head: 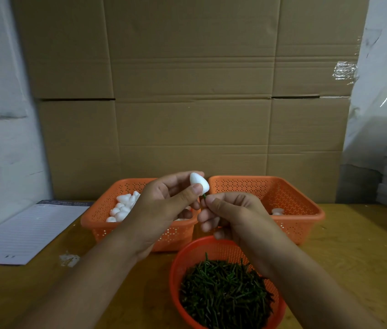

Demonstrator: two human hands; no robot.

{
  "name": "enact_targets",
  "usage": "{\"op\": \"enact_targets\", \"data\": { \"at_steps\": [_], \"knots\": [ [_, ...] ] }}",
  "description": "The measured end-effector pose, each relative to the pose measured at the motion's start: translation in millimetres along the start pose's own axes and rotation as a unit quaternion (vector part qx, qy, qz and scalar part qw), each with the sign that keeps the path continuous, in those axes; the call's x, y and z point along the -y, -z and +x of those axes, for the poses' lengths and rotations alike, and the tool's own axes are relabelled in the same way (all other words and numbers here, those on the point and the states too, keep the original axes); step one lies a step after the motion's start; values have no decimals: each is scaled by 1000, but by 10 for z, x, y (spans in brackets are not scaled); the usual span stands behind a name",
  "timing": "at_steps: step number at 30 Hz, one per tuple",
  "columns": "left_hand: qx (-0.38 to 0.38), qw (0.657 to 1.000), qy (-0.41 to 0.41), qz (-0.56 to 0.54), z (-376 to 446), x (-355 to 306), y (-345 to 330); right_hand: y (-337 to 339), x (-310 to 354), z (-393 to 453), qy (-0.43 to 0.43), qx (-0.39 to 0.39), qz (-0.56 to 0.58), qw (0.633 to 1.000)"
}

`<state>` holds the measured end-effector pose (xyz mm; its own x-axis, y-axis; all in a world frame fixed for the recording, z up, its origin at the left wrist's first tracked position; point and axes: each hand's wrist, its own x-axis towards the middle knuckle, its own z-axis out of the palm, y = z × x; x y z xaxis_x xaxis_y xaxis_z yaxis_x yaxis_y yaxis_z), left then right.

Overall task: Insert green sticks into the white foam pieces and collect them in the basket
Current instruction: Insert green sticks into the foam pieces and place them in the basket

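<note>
The work is staged on a wooden table backed by a cardboard wall, which closes off all travel to the rear. Two rectangular orange baskets stand side by side against that wall: the left basket holds a pile of plain foam pieces, and the right basket — judged to be the collecting one — shows a single white piece near its front wall. A round orange bowl of green sticks sits nearest the body, just in front of the baskets. The left hand pinches a white foam piece between thumb and fingertips, raised above the gap between the baskets. The right hand pinches a green stick between thumb and forefinger, its other fingers curled; the stick's upper end meets the narrow end of the foam. For a sound insertion, the stick should be kept in line with the foam's long axis and pushed straight, with the pinch held close to the entry point so that bending is limited. Open room lies to the right — the finished piece can be carried over the right basket's near rim. A lined paper sheet occupies the table's left edge.
</note>
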<state>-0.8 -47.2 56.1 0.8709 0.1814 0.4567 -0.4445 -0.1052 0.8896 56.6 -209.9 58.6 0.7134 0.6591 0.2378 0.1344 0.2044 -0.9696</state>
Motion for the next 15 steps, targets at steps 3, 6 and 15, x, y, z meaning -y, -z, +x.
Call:
{"op": "enact_targets", "data": {
  "at_steps": [3,6,15],
  "knots": [
    [-5,1000,-1,4,-5,-1,-9,-26,-1,-9,22,-20,-42,999],
    [-15,1000,-6,2,-5,6,-25,-38,0,-6,40,-47,-63,996],
    [-22,1000,-6,-4,-13,-7,-41,-29,-42,-3,113,-103,-164,975]
  ]
}}
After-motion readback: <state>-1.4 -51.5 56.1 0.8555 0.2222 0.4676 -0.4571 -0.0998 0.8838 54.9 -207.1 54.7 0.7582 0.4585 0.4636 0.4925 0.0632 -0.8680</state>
